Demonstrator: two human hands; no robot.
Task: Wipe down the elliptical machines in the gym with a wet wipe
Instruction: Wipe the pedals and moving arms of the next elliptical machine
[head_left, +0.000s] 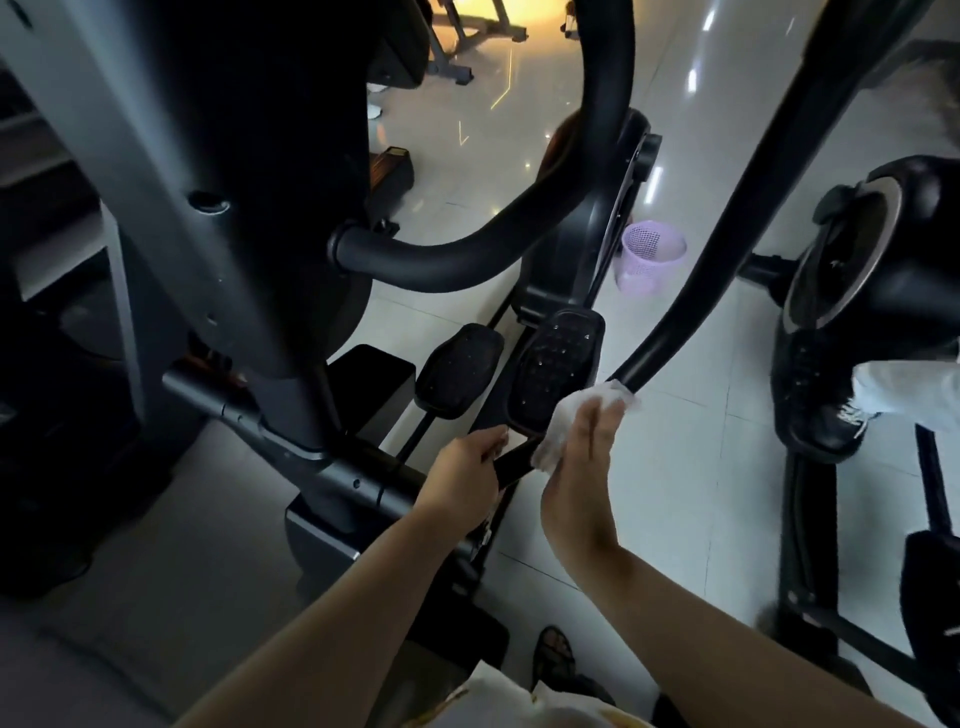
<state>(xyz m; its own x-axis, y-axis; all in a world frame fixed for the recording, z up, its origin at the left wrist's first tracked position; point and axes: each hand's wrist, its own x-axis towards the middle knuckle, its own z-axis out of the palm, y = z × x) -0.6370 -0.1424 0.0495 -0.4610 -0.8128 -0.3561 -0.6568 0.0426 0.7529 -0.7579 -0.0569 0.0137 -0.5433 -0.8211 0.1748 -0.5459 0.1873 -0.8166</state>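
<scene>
A black elliptical machine (291, 218) fills the left and middle of the view, with two black foot pedals (556, 364) low at the centre. One long black handlebar arm (727, 223) slants down from the upper right. My right hand (582, 457) holds a white wet wipe (576, 415) against the lower end of that arm, beside the right pedal. My left hand (467, 467) grips a black bar of the frame just below the pedals.
A lilac mesh waste basket (649, 257) stands on the glossy tiled floor behind the pedals. A second elliptical (872, 280) is at the right, with another person's trouser leg and shoe (841, 421) on its pedal. My sandalled foot (556, 654) shows at the bottom.
</scene>
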